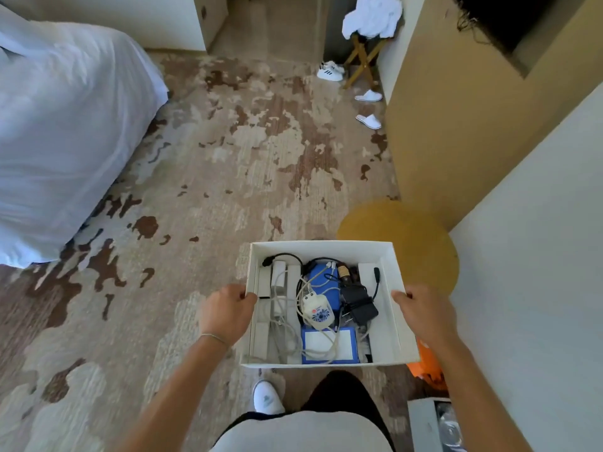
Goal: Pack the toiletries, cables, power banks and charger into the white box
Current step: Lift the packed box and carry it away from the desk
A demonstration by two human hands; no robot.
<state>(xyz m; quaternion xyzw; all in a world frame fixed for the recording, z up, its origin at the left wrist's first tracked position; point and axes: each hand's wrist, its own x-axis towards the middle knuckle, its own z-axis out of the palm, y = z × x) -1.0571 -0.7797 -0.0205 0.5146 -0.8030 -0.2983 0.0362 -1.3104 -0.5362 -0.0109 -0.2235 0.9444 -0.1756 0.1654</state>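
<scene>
I hold the white box [390,324] in the air in front of my waist. My left hand [225,309] grips its left wall and my right hand [421,313] grips its right wall. Inside lie white toiletry packs [280,275] along the left, tangled white and black cables [293,316], a white charger with a blue pattern [318,311], a black charger [359,305], and two blue power banks [328,347]. A white pack [367,274] rests at the far right of the box.
Patterned carpet [228,151] spreads ahead. A bed with white sheets [65,125] is on the left. A round yellow stool [408,236] stands just beyond the box, beside a white wall [528,256]. Shoes and slippers [368,96] lie near a wooden stand at the back.
</scene>
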